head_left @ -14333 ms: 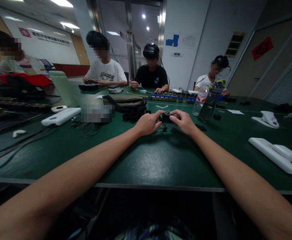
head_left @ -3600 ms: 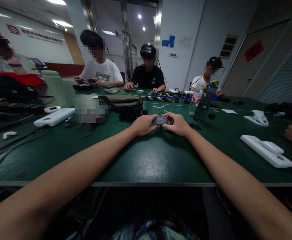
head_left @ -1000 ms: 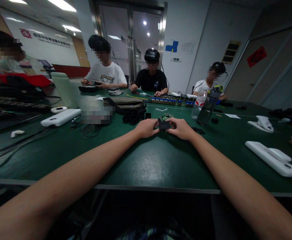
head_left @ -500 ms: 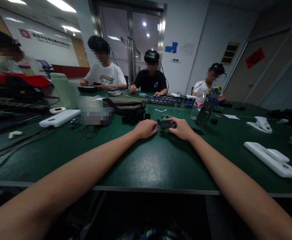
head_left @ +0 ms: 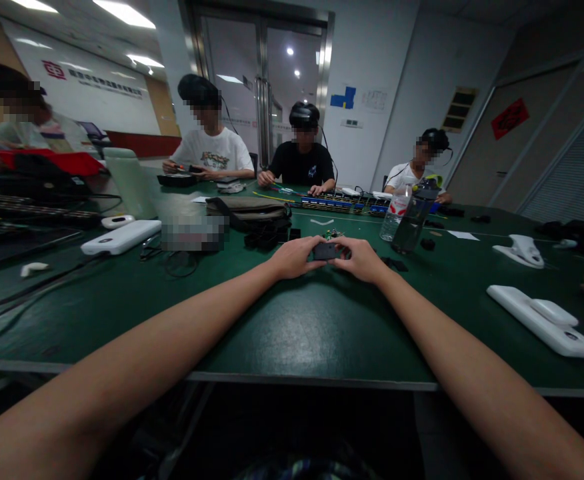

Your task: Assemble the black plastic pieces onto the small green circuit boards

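pinching a dark box [head_left: 325, 251], left hand [head_left: 295, 258] and right hand [head_left: 363, 260] partly hide green pieces [head_left: 331, 234] behind.

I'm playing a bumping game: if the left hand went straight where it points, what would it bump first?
The left hand would first meet the small dark piece it holds. Just past that, it would probably bump the right hand, though depth is hard to tell here.

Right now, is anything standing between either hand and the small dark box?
Nothing visible is: the left hand and right hand both have fingers on the small dark box, one at each end. The small green parts show just beyond it, not in between.
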{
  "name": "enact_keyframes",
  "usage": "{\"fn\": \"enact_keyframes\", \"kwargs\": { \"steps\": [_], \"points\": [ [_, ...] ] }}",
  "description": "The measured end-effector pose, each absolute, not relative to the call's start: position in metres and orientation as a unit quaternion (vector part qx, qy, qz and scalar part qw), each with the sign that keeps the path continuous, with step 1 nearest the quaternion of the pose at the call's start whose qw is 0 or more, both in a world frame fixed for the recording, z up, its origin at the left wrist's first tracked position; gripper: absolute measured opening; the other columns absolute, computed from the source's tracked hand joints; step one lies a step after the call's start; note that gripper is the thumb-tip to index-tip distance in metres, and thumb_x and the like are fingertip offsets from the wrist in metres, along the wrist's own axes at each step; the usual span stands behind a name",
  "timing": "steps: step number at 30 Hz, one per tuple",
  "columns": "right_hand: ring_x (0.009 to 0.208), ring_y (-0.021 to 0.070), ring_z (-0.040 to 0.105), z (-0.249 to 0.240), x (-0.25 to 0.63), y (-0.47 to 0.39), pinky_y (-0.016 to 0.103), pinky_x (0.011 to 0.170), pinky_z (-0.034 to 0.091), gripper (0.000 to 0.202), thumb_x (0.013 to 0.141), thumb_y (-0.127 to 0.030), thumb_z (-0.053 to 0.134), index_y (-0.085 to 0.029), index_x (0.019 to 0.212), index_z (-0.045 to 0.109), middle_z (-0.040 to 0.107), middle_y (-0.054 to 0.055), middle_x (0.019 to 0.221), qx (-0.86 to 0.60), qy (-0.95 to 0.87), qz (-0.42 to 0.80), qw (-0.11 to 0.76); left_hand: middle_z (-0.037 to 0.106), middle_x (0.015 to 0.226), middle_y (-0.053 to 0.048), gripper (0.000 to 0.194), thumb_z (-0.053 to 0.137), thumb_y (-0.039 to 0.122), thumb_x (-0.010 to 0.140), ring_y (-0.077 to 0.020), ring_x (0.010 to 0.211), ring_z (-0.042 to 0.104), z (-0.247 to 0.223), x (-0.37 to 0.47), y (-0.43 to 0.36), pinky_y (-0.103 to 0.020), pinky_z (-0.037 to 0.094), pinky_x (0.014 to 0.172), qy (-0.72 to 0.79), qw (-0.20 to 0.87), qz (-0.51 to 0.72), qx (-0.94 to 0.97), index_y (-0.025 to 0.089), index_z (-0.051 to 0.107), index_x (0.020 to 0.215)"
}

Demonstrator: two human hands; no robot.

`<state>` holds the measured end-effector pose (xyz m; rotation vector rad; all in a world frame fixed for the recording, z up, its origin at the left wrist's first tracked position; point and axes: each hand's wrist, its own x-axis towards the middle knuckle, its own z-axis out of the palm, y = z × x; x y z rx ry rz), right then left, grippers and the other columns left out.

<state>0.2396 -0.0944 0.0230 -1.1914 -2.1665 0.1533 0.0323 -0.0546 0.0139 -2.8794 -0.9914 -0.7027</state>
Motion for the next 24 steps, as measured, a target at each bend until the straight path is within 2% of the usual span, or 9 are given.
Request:
{"fn": "enact_keyframes", "kwargs": {
  "steps": [5,10,14,16,18,20,24],
  "points": [
    [0.074,0.0139,0.058,0.0211,0.2398,-0.0922,0.029,0.078,0.047,0.049,0.072,-0.017,0.073,-0.014,0.120,0.062,0.067,0.007,0.099,-0.479,-0.816,0.051,0.320,0.067,0.110,-0.012,0.036,0.062,0.037,0.084,-0.0271,0.101,0.064,0.0124,0.0332,-0.0512,-0.036,0.049,0.087,-0.366,-0.002,-0.248,-0.897,0.017,0.054,0.112],
    [0.081,0.0158,0.060,0.0179,0.2414,-0.0914,0.031,0.083,0.047,0.053,0.074,-0.018,0.073,-0.011,0.125,0.059,0.066,0.009,0.102,-0.497,-0.817,0.047,0.288,0.067,0.090,-0.005,0.028,0.064,0.040,0.080,-0.0224,0.084,0.065,0.0117,0.0333,-0.0497,-0.033,0.049,0.076,-0.399,-0.096,-0.316,-0.855,0.017,0.056,0.095],
    [0.086,0.0168,0.062,0.0161,0.2418,-0.0903,0.032,0.085,0.047,0.051,0.075,-0.021,0.073,-0.015,0.123,0.060,0.067,0.009,0.108,-0.494,-0.821,0.052,0.281,0.067,0.083,-0.002,0.031,0.065,0.043,0.079,-0.0192,0.076,0.064,0.0114,0.0366,-0.0484,-0.031,0.051,0.069,-0.375,-0.281,-0.338,-0.816,0.016,0.056,0.092],
    [0.088,0.0178,0.063,0.0155,0.2419,-0.0895,0.032,0.085,0.047,0.046,0.074,-0.022,0.074,-0.016,0.118,0.062,0.068,0.009,0.107,-0.497,-0.822,0.052,0.273,0.069,0.089,-0.004,0.033,0.065,0.042,0.081,-0.0191,0.081,0.067,0.0110,0.0389,-0.0488,-0.031,0.053,0.071,-0.333,-0.387,-0.331,-0.794,0.015,0.055,0.098],
    [0.088,0.0180,0.063,0.0152,0.2422,-0.0890,0.031,0.084,0.046,0.040,0.074,-0.021,0.073,-0.016,0.113,0.064,0.068,0.007,0.103,-0.500,-0.824,0.056,0.262,0.070,0.095,-0.006,0.034,0.064,0.040,0.082,-0.0195,0.087,0.068,0.0106,0.0401,-0.0497,-0.032,0.053,0.075,-0.307,-0.433,-0.326,-0.782,0.015,0.054,0.102],
    [0.085,0.0170,0.063,0.0150,0.2430,-0.0887,0.030,0.081,0.046,0.036,0.074,-0.020,0.072,-0.017,0.109,0.063,0.069,0.004,0.095,-0.509,-0.820,0.065,0.254,0.070,0.093,-0.006,0.032,0.063,0.039,0.082,-0.0195,0.085,0.068,0.0104,0.0392,-0.0503,-0.032,0.053,0.074,-0.317,-0.398,-0.328,-0.796,0.015,0.054,0.101],
    [0.071,0.0137,0.060,0.0142,0.2462,-0.0877,0.025,0.070,0.042,0.028,0.073,-0.019,0.071,-0.020,0.099,0.059,0.064,-0.003,0.077,-0.522,-0.812,0.086,0.246,0.069,0.092,-0.003,0.033,0.067,0.037,0.077,-0.0199,0.085,0.066,0.0114,0.0314,-0.0487,-0.031,0.051,0.076,-0.328,-0.191,-0.307,-0.873,0.017,0.058,0.100]
  ]
}}
